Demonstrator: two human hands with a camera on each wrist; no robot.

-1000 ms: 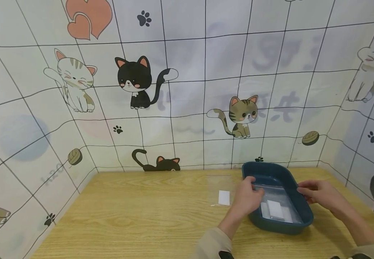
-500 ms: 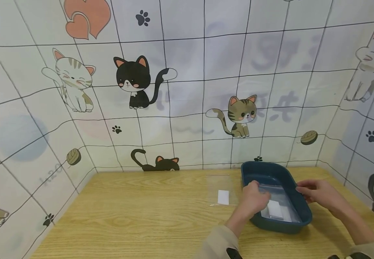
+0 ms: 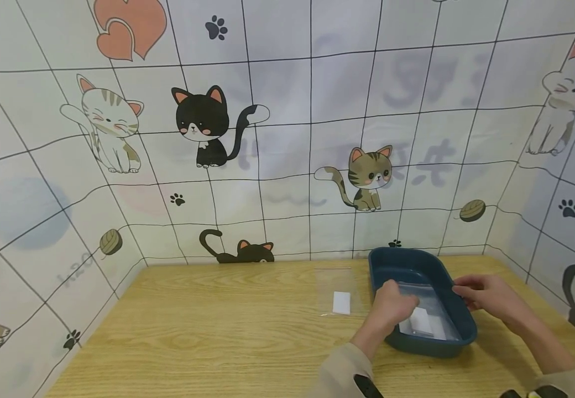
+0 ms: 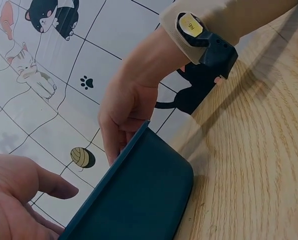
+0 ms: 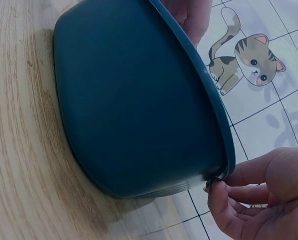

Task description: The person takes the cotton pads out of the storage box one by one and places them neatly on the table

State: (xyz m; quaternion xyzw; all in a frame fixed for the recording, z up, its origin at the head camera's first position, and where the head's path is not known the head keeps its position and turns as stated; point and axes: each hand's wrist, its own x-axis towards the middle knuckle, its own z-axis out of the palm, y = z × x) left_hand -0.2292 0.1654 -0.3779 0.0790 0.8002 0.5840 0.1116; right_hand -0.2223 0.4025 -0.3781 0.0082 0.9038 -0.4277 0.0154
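A dark teal plastic bin stands on the wooden table at the right in the head view. In it lie clear zip bags with white paper pieces. My left hand reaches over the left rim into the bin, above the bags. In the left wrist view its thumb is stretched out, apart from the fingers, which are partly hidden behind the rim. With thumb and fingers, my right hand pinches the bin's right rim. No bag shows between my left fingers.
One clear bag with a white slip lies flat on the table, left of the bin. Cat-printed cloth walls enclose the table at the back and sides.
My left hand has moved right and deeper over the bin, covering the bags' left side. The right hand has stayed at the rim. The head view has shifted slightly.
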